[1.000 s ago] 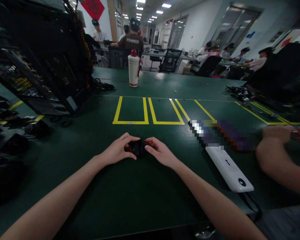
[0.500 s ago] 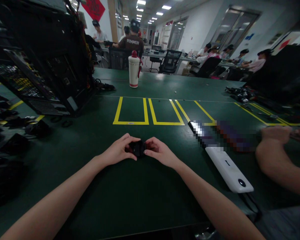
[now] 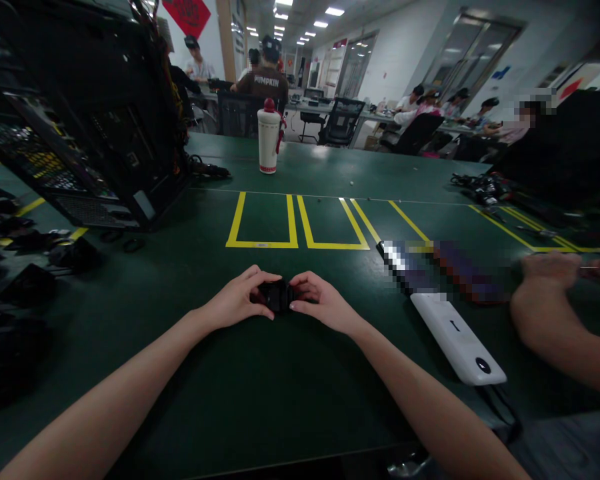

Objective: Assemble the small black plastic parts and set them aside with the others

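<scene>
A small black blocky part (image 3: 279,297) is held just above or on the green tabletop (image 3: 280,387); which of the two I cannot tell. My left hand (image 3: 243,297) grips it from the left, thumb below and fingers above. From the other side, my right hand (image 3: 323,301) has its thumb and curled fingers closed at the part's right end. The dark colour hides the part's details, so its exact kind does not show.
A black computer case (image 3: 95,120) stands at the left, near a pile of black parts (image 3: 30,293). Behind the yellow tape outlines is a white tumbler (image 3: 268,140). To the right lie a white power bank (image 3: 457,337), blurred phone-like items and a co-worker's arm (image 3: 555,313).
Both hands stay in nearly the same place around the black part. My right thumb and fingers have shifted very slightly; the co-worker's hand at the right has moved a little.
</scene>
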